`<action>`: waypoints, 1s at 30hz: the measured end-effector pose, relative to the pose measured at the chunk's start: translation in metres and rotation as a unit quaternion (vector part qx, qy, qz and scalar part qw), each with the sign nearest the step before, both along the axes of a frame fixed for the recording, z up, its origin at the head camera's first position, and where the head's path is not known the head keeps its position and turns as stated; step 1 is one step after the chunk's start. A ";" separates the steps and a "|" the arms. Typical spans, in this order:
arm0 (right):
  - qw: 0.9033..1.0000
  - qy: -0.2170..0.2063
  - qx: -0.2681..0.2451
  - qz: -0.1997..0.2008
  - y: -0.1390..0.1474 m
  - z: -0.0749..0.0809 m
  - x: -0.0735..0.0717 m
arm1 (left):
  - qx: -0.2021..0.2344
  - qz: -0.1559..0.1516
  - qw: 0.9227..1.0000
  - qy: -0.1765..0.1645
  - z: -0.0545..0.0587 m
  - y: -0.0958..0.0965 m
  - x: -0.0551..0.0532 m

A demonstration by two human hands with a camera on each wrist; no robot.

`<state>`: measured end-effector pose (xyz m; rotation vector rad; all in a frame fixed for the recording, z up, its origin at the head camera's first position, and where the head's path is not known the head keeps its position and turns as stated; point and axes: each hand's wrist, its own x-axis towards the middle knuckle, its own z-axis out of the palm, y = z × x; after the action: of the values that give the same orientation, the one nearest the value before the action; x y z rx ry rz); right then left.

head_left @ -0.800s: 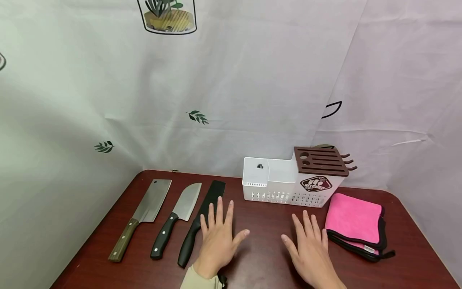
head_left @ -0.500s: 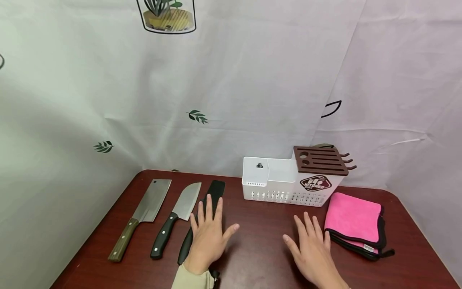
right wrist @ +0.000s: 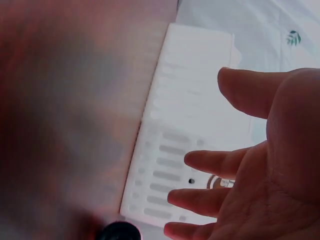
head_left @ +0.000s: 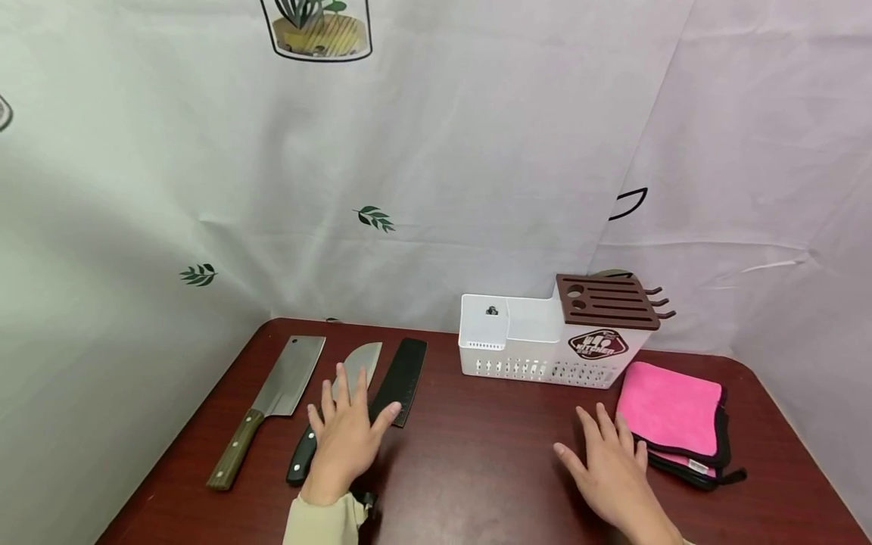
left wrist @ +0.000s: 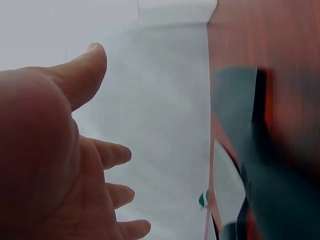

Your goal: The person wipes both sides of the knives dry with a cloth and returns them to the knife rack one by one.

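My left hand (head_left: 347, 443), fingers spread, is over the black-handled kitchen knife (head_left: 300, 460) and the all-black knife (head_left: 402, 375), hiding parts of both; it grips neither. Further left lies a cleaver (head_left: 289, 378) with a wooden handle. In the left wrist view the black knife (left wrist: 240, 105) shows beyond the thumb. My right hand (head_left: 609, 473), fingers apart and holding nothing, is just left of and in front of the folded pink cloth (head_left: 671, 409). Behind it stands a white knife holder (head_left: 507, 369) with a brown slotted top; the right wrist view shows the holder's perforated wall (right wrist: 160, 135).
The dark red wooden table (head_left: 470, 454) has rounded far corners. A pale printed curtain (head_left: 436, 151) closes off the back and both sides. Brown hooks (head_left: 661, 303) stick out from the holder's right end.
My left hand has moved left, from the all-black knife to over the middle knife. My right hand has shifted slightly right and toward me. Knives, holder and cloth have stayed put.
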<state>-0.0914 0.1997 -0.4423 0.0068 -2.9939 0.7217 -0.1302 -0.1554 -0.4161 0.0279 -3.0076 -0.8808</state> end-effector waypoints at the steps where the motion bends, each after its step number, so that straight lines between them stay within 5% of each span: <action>1: 1.000 -0.009 -0.002 -0.001 0.002 0.001 0.000 | 0.001 0.003 1.000 -0.009 0.001 -0.003 0.000; 18: 0.995 -0.097 -0.018 -0.024 0.030 0.008 -0.007 | 0.011 0.046 0.997 -0.064 0.007 -0.057 0.000; 30: 0.995 -0.096 -0.028 -0.025 0.042 0.005 -0.010 | 0.015 0.073 0.992 -0.101 -0.008 -0.087 -0.004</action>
<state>-0.1013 0.2420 -0.4372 -0.1477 -3.1395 0.8448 -0.1340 -0.2421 -0.4243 0.3526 -3.1242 -0.9630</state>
